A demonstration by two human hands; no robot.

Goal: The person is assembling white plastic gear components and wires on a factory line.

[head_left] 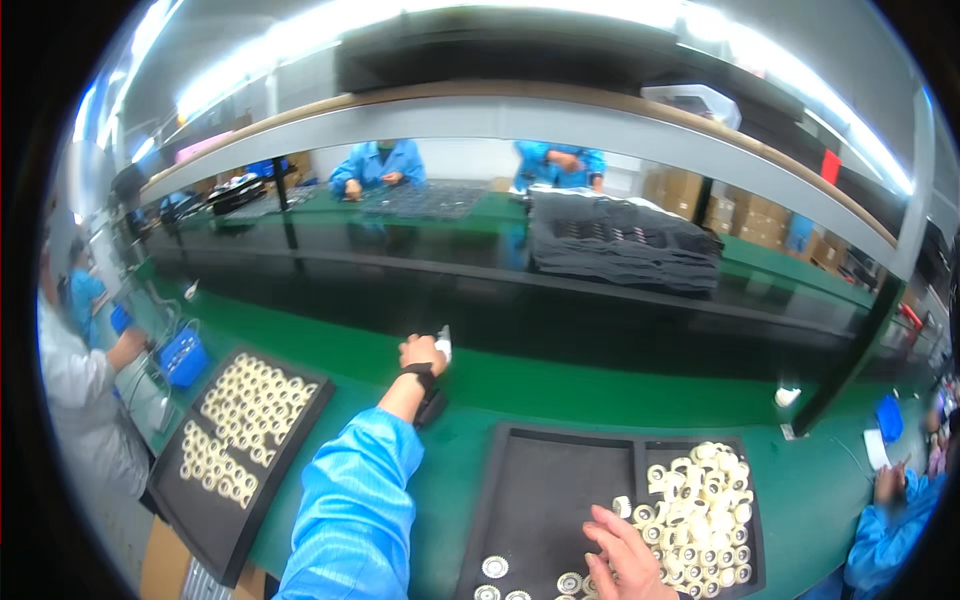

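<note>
My left hand [422, 354], in a blue sleeve with a black band at the wrist, reaches out over the green bench. Its fingers are closed round a small white object with a pointed grey tip [445, 341], mostly hidden by the hand. Low in the picture, my right hand [625, 558] is held over a black divided tray [545, 475], fingers apart. A cream ring-shaped part [622, 507] lies by its fingertips. Many similar cream round parts [705, 510] are heaped in the tray's right compartment. A few toothed discs [495, 567] lie in the left one.
A second black tray [205, 500] with cream parts stands at left, near a person in white [85, 400] and a blue bin [183, 357]. A dark belt [400, 300] crosses beyond. Black trays [625, 240] are stacked opposite. A post [850, 350] stands right.
</note>
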